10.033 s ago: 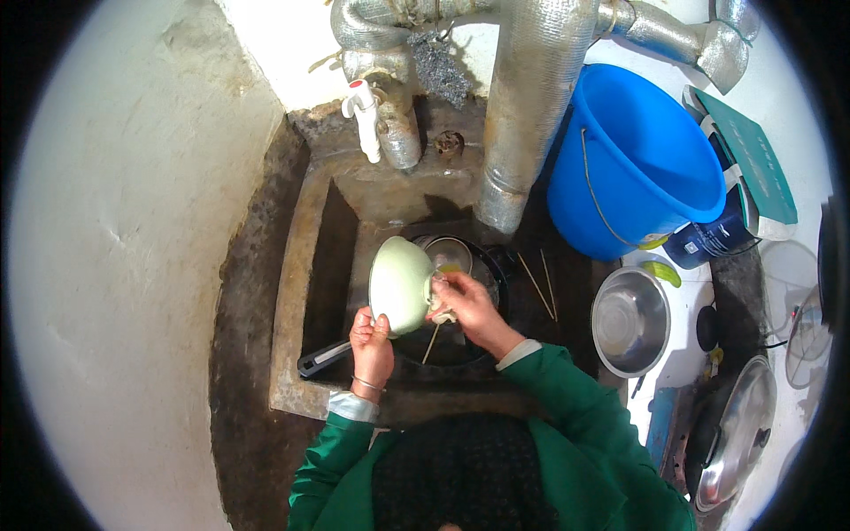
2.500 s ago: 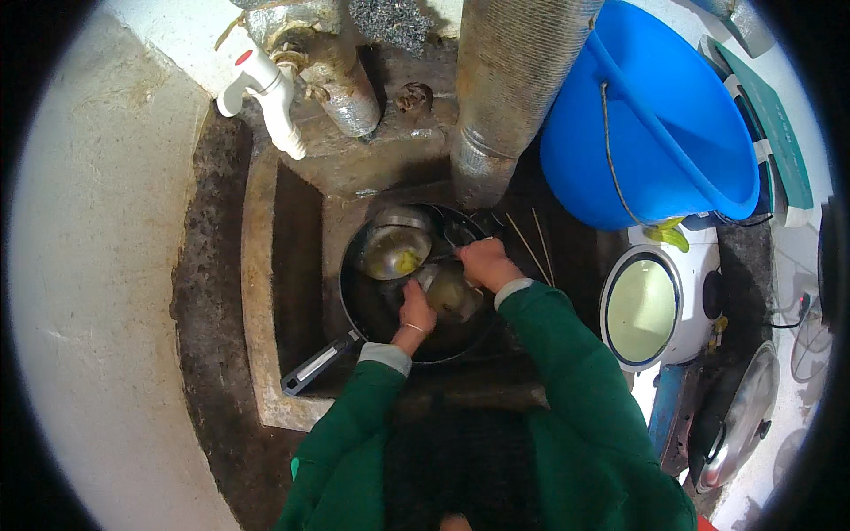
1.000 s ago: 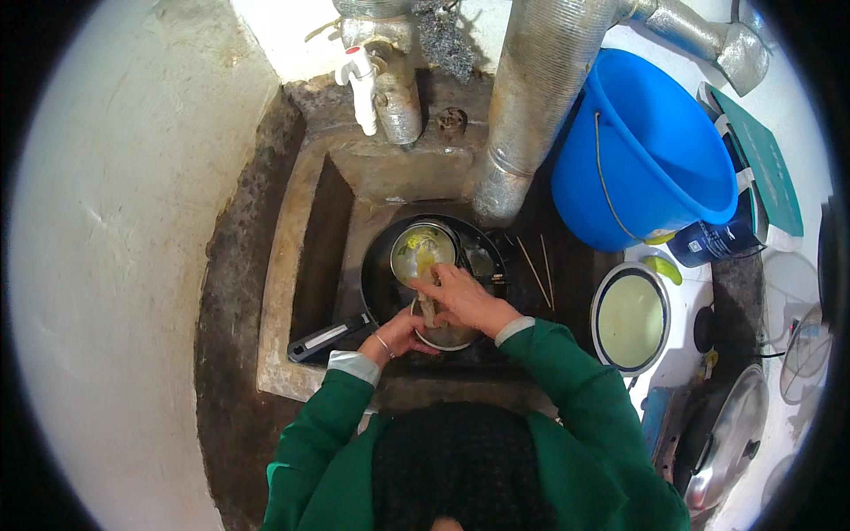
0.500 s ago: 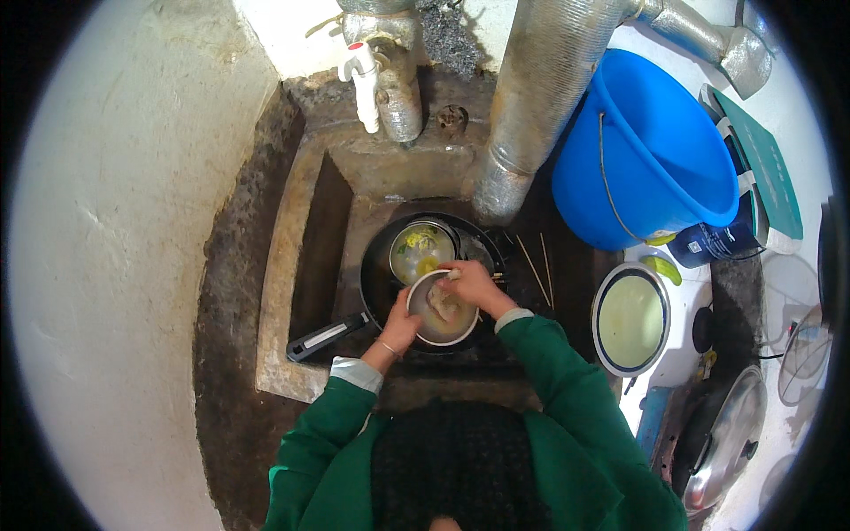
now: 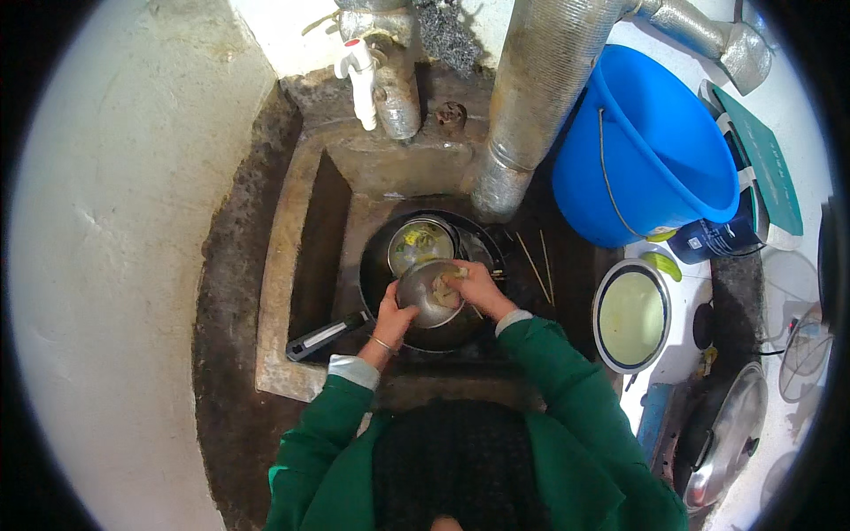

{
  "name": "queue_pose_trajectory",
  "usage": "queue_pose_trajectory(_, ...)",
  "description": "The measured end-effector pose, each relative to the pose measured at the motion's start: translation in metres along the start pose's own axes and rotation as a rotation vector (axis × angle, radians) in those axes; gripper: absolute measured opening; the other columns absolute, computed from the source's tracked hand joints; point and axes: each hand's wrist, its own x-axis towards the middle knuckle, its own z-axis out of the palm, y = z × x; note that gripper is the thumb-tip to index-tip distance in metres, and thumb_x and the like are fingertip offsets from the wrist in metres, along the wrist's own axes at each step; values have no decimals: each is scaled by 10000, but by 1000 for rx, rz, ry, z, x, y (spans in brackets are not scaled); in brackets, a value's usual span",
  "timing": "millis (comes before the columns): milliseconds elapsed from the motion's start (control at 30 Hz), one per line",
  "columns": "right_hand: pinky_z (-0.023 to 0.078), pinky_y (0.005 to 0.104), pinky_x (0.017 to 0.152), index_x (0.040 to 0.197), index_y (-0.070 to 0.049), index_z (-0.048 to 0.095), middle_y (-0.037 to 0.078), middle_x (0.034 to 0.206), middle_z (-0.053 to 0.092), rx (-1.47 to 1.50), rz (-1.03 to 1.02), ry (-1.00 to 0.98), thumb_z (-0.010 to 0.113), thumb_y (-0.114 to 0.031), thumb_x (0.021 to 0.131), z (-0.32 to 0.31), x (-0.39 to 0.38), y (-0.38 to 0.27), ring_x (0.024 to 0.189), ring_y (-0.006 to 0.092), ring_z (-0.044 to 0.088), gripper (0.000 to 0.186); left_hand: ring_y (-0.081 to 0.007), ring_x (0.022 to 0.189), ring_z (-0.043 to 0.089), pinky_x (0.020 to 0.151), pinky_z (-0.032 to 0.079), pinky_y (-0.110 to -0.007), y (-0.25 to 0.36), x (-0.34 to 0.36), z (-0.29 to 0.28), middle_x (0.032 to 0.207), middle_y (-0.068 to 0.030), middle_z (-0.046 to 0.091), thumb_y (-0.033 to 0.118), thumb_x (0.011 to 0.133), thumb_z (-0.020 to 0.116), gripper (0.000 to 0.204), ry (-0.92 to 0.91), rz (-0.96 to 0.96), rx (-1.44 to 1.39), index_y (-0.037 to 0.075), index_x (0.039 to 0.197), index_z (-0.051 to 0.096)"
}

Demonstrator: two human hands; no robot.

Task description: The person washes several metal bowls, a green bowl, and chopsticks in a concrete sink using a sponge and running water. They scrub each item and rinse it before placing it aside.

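My left hand [image 5: 394,319] grips the left side of a metal bowl [image 5: 418,303], which is tilted over a black frying pan [image 5: 375,267] in the concrete sink. My right hand [image 5: 471,285] is closed on a crumpled pale cloth [image 5: 443,292] pressed to that bowl's right part. Just beyond, inside the pan, sits another metal bowl [image 5: 413,242] with cloudy liquid and yellow-green bits. The pan's handle [image 5: 320,338] sticks out toward the lower left. Two thin sticks [image 5: 534,270] lie right of the pan. What is under the held bowl is hidden.
A white tap [image 5: 361,84] and foil-wrapped pipe [image 5: 531,97] stand behind. To the right are a blue bucket [image 5: 651,159], pale green bowl [image 5: 630,319], green vegetable [image 5: 662,265] and lidded pot [image 5: 730,434]. A plastered wall [image 5: 115,265] bounds the left.
The pale green bowl I held ten seconds ago now rests on the right. Since half a second ago, the held metal bowl has turned and shifted slightly up and left, the cloth still against it.
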Motion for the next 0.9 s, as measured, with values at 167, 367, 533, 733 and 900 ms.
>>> queue_pose_trajectory(167, 495, 356, 738, 1080, -24, 582, 158, 954, 629, -953, -663, -238, 587, 23, 646, 3, 1, -39, 843, 315, 612, 437, -279, 1110, 482, 942, 366, -320, 8, 14, -6, 1182, -181, 494, -31, 664, 516, 660, -232, -1, 564, -1, 1293, 318)
queue_pose_trajectory(367, 481, 373, 767, 1141, -32, 551, 190, 1017, 596, -812, -756, -170, 589, 41, 604, 2, 5, -54, 902, 346, 586, 543, -330, 1156, 460, 982, 341, -341, 29, 5, 4, 1200, -223, 488, -20, 700, 454, 608, -130, 177, 629, -20, 1292, 317)
queue_pose_trajectory(533, 506, 301, 716, 1104, 3, 563, 72, 961, 630, -73, -210, 188, 573, -88, 825, 12, 11, -16, 829, 157, 607, 294, -262, 1139, 458, 994, 317, -317, -9, 15, -7, 1202, -186, 485, -77, 685, 406, 621, 83, 251, 178, -31, 1296, 307)
queue_pose_trajectory(733, 540, 324, 552, 1111, -42, 474, 112, 984, 585, 597, 413, 13, 563, -204, 848, 48, -29, 23, 746, 203, 615, 322, -210, 1149, 425, 994, 308, -300, -15, 19, 5, 1243, -109, 436, -116, 683, 371, 637, 248, 236, -114, 8, 1306, 310)
queue_pose_trajectory(900, 534, 302, 559, 1056, -29, 426, 114, 956, 559, 149, 154, 210, 602, -224, 826, 16, -26, -6, 783, 207, 599, 349, -230, 1085, 476, 906, 406, -322, -24, 24, -14, 1210, -118, 450, -98, 685, 416, 668, 272, 163, -114, 56, 1317, 265)
